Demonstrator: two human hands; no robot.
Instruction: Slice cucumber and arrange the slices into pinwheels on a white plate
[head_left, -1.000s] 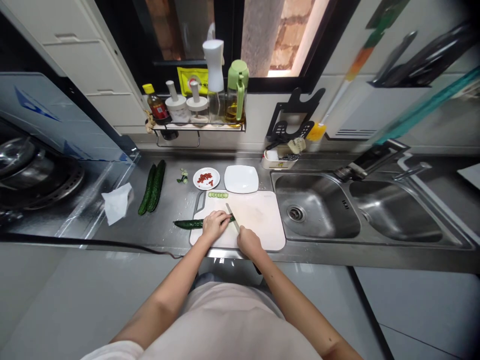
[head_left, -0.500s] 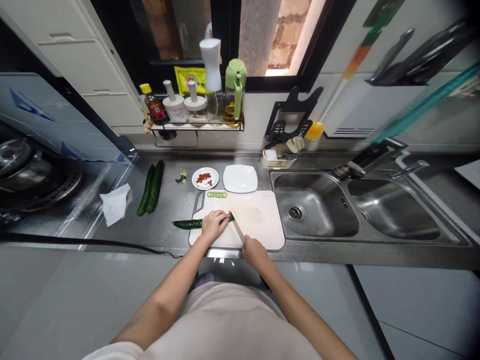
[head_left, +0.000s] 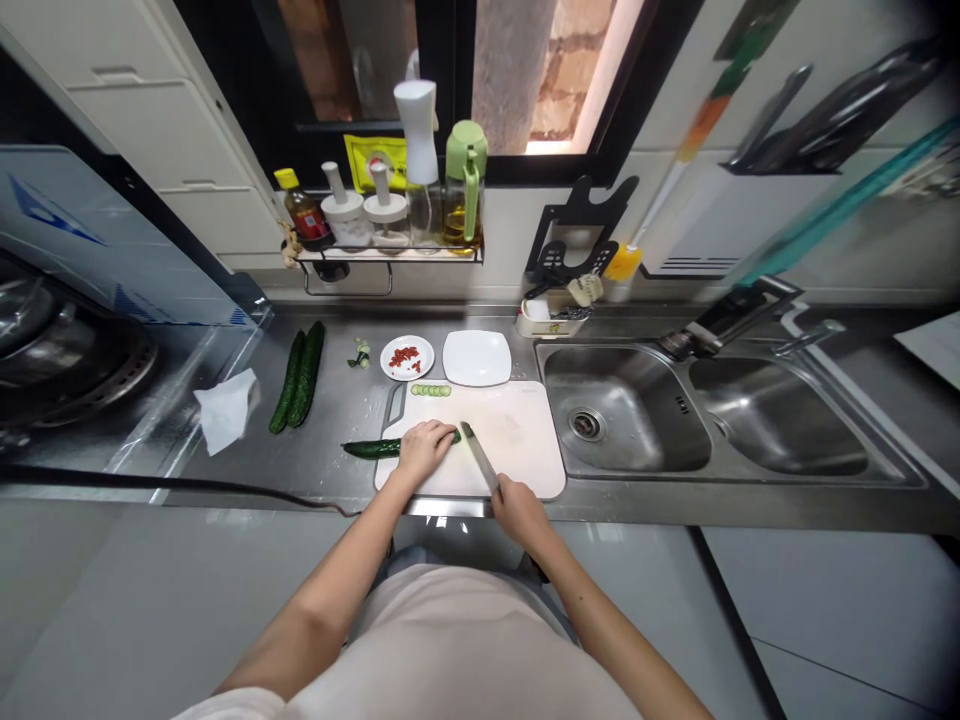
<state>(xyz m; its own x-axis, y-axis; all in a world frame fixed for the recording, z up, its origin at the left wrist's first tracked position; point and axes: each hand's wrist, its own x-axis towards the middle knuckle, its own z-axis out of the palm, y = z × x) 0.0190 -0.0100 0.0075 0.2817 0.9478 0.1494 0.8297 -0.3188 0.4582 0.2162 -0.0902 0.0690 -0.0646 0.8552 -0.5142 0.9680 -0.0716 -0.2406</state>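
A dark green cucumber point(head_left: 371, 450) lies across the left part of the white cutting board point(head_left: 517, 430), its left end over the counter. My left hand point(head_left: 424, 446) is closed over it near its right, cut end. In my right hand point(head_left: 517, 500) is the handle of a kitchen knife point(head_left: 480, 456). The blade points up and left, slightly apart from the cucumber's cut end, with something greenish near its tip. A short row of cucumber slices point(head_left: 431, 390) sits at the board's upper left.
Behind the board are a small plate point(head_left: 394, 372) of chopped red pieces and a white square plate point(head_left: 477, 358). Two whole cucumbers point(head_left: 298, 378) and a white tissue point(head_left: 225, 410) lie to the left. A double sink point(head_left: 630, 462) adjoins the right. A bottle rack point(head_left: 390, 255) hangs above.
The knife has moved a little right, away from the cucumber's cut end. My left hand still holds the cucumber in nearly the same spot. The whole view has shifted slightly.
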